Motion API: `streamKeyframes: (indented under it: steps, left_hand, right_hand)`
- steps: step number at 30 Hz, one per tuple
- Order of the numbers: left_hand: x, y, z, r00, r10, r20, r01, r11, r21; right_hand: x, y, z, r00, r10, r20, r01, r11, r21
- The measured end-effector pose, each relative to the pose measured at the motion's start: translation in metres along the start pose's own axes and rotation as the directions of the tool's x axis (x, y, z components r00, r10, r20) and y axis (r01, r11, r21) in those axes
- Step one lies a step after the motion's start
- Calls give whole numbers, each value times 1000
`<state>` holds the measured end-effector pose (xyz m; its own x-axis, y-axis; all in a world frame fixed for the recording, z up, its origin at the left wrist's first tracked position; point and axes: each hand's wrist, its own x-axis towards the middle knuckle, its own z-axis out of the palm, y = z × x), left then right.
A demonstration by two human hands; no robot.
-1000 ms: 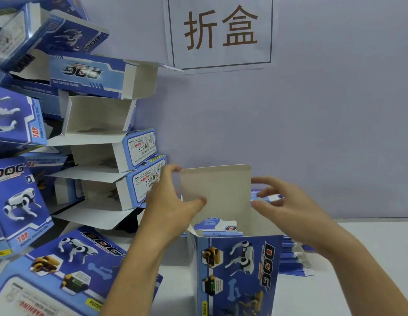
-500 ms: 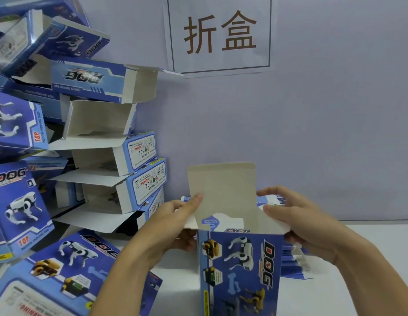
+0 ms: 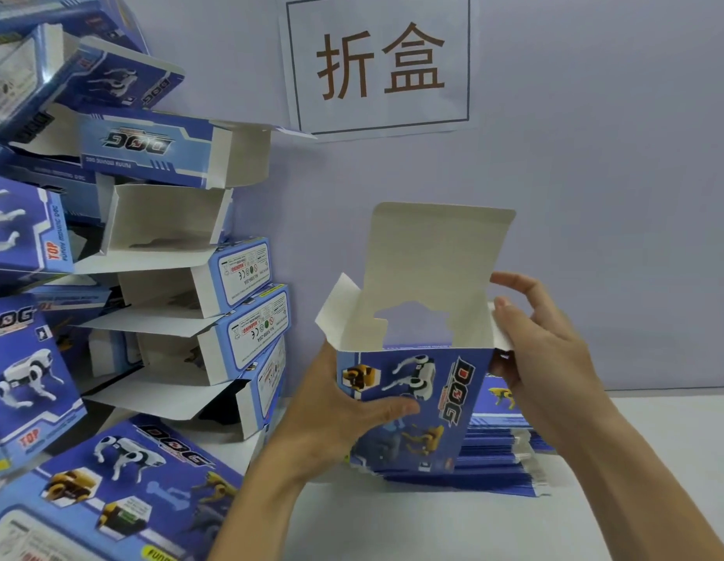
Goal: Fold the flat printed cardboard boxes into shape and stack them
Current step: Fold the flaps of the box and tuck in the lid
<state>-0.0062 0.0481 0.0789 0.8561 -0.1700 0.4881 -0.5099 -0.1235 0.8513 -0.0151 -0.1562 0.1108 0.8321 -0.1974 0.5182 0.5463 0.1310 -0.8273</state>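
- One view only, from a camera worn on the person's head.
- It faces forward and slightly down, toward the wall (image 3: 595, 196) and the white desk (image 3: 433, 528).
- It sits close, at arm's reach of the desk.

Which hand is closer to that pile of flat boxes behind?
Right. The right hand sits just above the pile of flat boxes; the left hand grips the box's far side.
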Motion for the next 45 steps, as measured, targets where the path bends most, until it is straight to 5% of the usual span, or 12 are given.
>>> streamKeyframes:
  steps: [3,6,10,14,19,22,25,28,30,33,39,45]
  left_hand:
    - [2,-3,-2,993,33,-116,-31,999,18]
    - [3,-2,-1,980,31,-195,-27,999,24]
    - [2,-1,3,990,22,-141,-19,1000,25]
    - [-1,2,3,996,60,-59,-60,998,0]
    - [1,5,2,995,40,-92,-41,999,-11]
    - [2,4,-10,981,24,-190,-31,999,-31]
    - [1,3,-26,976,3,-218,-13,999,-48]
    - [-2,3,-32,989,2,-150,-12,998,-66]
    - [-4,7,-28,994,15,-106,-24,996,-81]
    - [-3,11,-20,998,68,2,-67,993,-100]
    - [-4,13,-32,988,-15,153,24,998,-58]
    - [-5,24,-33,970,-126,209,159,975,-152]
  right_hand:
    - [-2,1,2,999,5,32,-12,976,216]
    - [-5,9,11,999,-35,29,28,982,189]
    - [-13,17,26,995,62,84,-94,881,464]
    - [-12,23,23,998,54,43,-68,855,513]
    - [-15,17,19,983,12,182,-107,846,523]
    - [-22,13,21,925,21,380,-107,972,209]
    - [-40,13,19,918,47,394,12,989,-148]
    - [-26,12,38,888,156,432,-39,963,-268]
    - [-22,16,34,910,105,400,-3,968,-249]
    - [-17,13,25,957,-6,291,52,987,-151]
    - [-3,0,0,994,42,99,-80,899,430]
    - [7,27,-28,938,58,342,-288,683,672]
